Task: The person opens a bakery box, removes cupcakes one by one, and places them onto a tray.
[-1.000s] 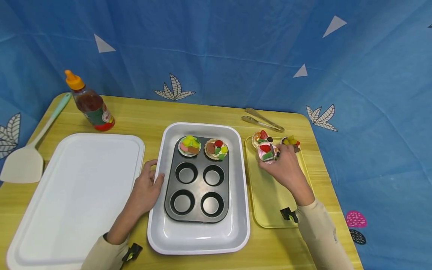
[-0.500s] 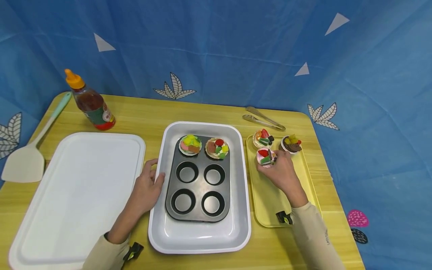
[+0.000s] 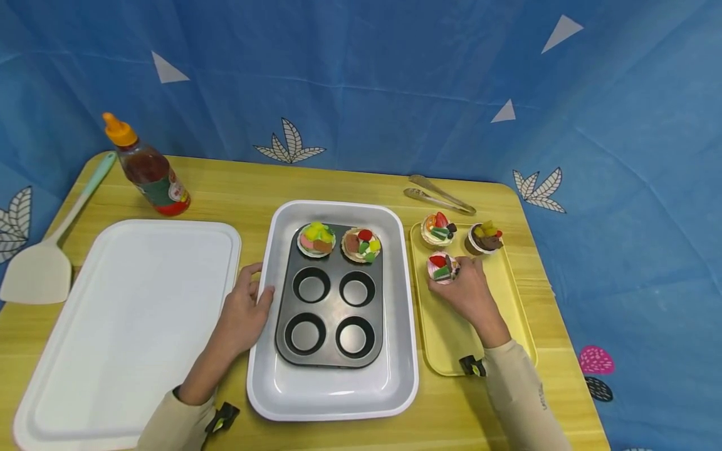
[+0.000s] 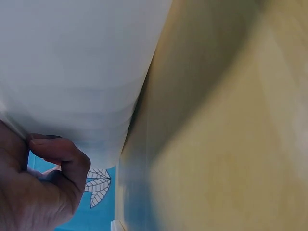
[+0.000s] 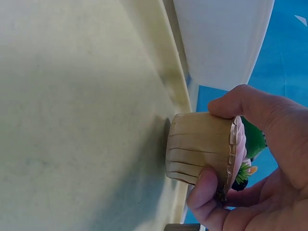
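My right hand (image 3: 468, 291) pinches a toy cupcake (image 5: 199, 147) by its paper-cup side, over the yellow tray (image 3: 451, 338). Pink cream, a strawberry and a green piece top it. Its base is at or just above the tray; I cannot tell whether they touch. Just behind it are a fruit-topped cupcake (image 3: 437, 230) and a chocolate one (image 3: 485, 238). My left hand (image 3: 242, 313) holds the left rim of a deep white tray (image 3: 333, 401), its finger curled against the outer wall. Inside lies a dark muffin tin (image 3: 333, 307) with two cupcakes (image 3: 316, 240) in its back cups.
At the left lies a flat white tray (image 3: 130, 332), with a spatula (image 3: 39, 272) beside it. A sauce bottle (image 3: 152, 172) with an orange cap stands behind. Metal tongs (image 3: 440, 195) lie behind the yellow tray. A blue patterned cloth (image 3: 361, 81) hangs behind the table.
My right hand has shifted slightly left and toward me with the pink cupcake, away from the two behind it. The chocolate cupcake has come into full view. The left hand stays on the rim.
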Demonstrator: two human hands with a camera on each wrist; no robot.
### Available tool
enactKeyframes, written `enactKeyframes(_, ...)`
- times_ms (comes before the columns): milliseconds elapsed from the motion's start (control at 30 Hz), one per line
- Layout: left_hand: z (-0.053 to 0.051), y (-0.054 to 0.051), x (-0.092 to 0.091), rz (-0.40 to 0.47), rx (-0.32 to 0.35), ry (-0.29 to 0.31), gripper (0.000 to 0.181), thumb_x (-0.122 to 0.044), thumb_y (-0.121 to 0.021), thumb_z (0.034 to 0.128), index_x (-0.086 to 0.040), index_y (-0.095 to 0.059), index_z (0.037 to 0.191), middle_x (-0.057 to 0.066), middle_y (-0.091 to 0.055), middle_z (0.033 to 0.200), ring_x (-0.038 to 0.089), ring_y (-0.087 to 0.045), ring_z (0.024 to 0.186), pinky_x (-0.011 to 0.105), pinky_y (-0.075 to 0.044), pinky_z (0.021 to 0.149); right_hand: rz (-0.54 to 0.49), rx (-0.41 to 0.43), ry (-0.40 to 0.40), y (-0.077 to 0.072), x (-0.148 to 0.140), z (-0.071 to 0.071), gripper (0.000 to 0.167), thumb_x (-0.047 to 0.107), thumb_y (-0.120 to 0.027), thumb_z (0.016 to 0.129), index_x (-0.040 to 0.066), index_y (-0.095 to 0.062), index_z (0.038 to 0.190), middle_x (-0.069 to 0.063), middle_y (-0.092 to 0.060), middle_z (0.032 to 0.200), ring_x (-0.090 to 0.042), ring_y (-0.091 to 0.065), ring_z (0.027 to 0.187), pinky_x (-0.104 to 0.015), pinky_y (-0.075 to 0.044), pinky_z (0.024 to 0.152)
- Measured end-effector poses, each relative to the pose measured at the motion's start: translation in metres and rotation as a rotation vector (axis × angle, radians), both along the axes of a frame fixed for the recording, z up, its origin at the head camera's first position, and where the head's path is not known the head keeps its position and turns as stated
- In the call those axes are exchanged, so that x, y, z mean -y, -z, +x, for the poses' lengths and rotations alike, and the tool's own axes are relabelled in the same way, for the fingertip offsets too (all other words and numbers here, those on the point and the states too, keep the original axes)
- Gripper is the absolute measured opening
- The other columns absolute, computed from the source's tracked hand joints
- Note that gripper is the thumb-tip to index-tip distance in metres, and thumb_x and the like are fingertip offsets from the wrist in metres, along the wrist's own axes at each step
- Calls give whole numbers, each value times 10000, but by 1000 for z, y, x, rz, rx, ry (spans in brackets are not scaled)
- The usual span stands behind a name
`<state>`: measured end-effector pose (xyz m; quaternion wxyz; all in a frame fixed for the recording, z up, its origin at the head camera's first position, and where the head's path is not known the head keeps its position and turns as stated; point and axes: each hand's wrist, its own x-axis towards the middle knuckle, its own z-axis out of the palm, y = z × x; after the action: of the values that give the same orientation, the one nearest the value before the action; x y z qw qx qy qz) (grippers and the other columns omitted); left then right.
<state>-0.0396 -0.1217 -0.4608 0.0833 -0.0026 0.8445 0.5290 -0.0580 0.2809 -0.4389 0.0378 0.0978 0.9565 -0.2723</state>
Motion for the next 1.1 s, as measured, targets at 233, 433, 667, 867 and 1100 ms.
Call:
enactKeyframes(233,-1,1,1,14,-2,2,453,-122,-514,1023,-41,-367,1444,248,-688,1152,267,-714,858,329,-552,671,20,12,18,2,0,1,668,276,-766,774,-200,-518,1172,-280,-458,1072,-371,-497,906,-493,-475,791)
enactKeyframes(433,0,0,1,6,2,-4,450,-121,-515,1023,-49,-371,1443,247,-688,1156,266,-714,864,320,-548,672,21,12,19,2,0,1,683,278,-765,779,-207,-507,1185,-290,-454,1080,-375,-490,918,-500,-471,795)
enactKeyframes(667,-1,-1,1,10,5,-5,458,-130,-509,1025,-33,-363,1449,259,-687,1142,269,-719,847,326,-553,657,19,4,19,4,-1,2,669,276,-754,794,-205,-506,1188,-289,-449,1073,-381,-474,946,-513,-473,823)
enactKeyframes(867,-1,0,1,12,3,-4,457,-127,-512,1024,-35,-365,1447,251,-694,1128,256,-716,835,315,-549,658,8,48,16,2,-1,3,768,316,-777,803,-210,-459,1264,-305,-432,1127,-393,-507,951,-529,-478,862)
enactKeyframes(1100,0,1,0,20,6,-3,457,-133,-516,1025,-45,-366,1448,243,-692,1141,251,-714,834,314,-547,661,-7,162,11,-2,-3,7,1115,502,-808,781,-108,-209,1495,-358,-339,1365,-476,-523,1122,-602,-429,974)
